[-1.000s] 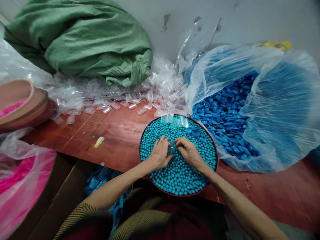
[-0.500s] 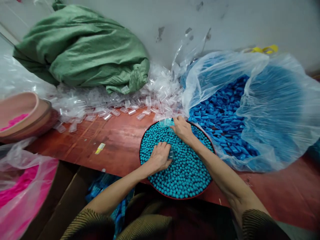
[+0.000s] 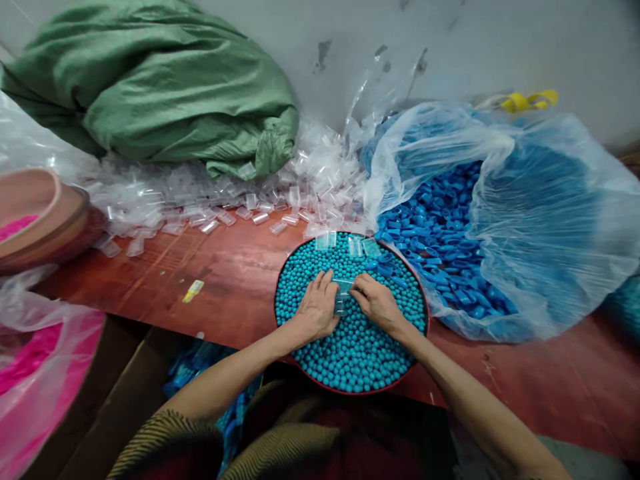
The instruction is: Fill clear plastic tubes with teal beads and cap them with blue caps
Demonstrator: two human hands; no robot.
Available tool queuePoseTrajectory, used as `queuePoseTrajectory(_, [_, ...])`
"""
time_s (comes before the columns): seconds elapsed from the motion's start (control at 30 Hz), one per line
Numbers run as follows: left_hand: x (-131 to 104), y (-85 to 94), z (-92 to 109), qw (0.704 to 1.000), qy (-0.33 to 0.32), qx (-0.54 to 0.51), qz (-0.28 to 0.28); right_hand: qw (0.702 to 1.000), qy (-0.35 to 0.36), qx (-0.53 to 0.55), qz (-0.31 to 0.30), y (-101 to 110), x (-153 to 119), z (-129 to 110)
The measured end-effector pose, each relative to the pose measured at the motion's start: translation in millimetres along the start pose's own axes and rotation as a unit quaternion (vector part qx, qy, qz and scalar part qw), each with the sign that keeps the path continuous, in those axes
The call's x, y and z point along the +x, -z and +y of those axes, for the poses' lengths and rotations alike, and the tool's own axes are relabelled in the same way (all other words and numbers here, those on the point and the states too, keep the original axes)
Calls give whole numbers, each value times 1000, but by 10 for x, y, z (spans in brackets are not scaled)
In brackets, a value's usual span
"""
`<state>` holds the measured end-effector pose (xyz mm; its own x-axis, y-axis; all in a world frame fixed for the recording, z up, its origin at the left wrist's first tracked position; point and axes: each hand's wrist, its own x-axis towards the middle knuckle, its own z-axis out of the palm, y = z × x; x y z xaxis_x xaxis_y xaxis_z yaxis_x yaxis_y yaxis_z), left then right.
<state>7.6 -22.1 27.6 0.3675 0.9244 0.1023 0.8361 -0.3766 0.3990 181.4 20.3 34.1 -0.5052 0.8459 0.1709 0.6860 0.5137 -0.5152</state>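
Note:
A round red-rimmed basin (image 3: pixel 426 303) full of turquoise beads (image 3: pixel 357 363) stands in front of me. Over its middle, my left hand (image 3: pixel 315 307) is closed around small clear plastic pieces (image 3: pixel 340 305), which stick out on its right side. My right hand (image 3: pixel 379 303) pinches another clear plastic piece (image 3: pixel 343 284) close to the left fingertips. Whether the pieces touch is hard to make out. At the basin's far side, a few loose clear pieces (image 3: pixel 355 246) lie on the beads and rim. Some blue plastic parts (image 3: pixel 387 265) rest on the beads at the right.
Clear pieces (image 3: pixel 325 177) are heaped along the wall, under a green sack (image 3: pixel 190 93). To the right, an open plastic bag (image 3: pixel 545 220) spills blue parts (image 3: pixel 445 247). Stacked bowls (image 3: pixel 55 220) stand left on the red table (image 3: pixel 150 293). Below is a bag with pink contents (image 3: pixel 65 360).
My right hand has come back from the basin's far rim to my left hand, bringing a clear plastic piece. The left hand stays over the beads. The view has shifted slightly.

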Motion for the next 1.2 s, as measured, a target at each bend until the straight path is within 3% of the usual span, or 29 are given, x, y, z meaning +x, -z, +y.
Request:
queuePoseTrajectory(0.13, [11, 50, 22, 999, 5, 24, -36, 991, 16, -100, -93, 48, 17, -29])
queuePoseTrajectory(0.23, [52, 115, 16, 997, 5, 19, -69, 986, 28, -84, -140, 130, 76, 14])
queuePoseTrajectory(0.3, [95, 164, 17, 996, 13, 24, -80, 989, 10, -61, -138, 199, 181, 60])
queuePoseTrajectory(0.47, [195, 274, 82, 988, 24, 84, -124, 984, -68, -164, -16, 316, 744, 130])
queuePoseTrajectory(0.63, [170, 300, 128, 986, 33, 105, -126, 963, -71, -238, -104, 248, 1050, 124])
queuePoseTrajectory(0.93, [101, 187, 52, 996, 17, 43, -70, 988, -93, -77, -95, 242, 864, 287])
queuePoseTrajectory(1.1, [75, 102, 49, 999, -2, 30, -18, 996, -48, 71, 26, 201, 542, 200])
queuePoseTrajectory(1.2, [81, 53, 26, 1000, -19, 13, -17, 989, -11, 141, 40, 53, 298, 127])
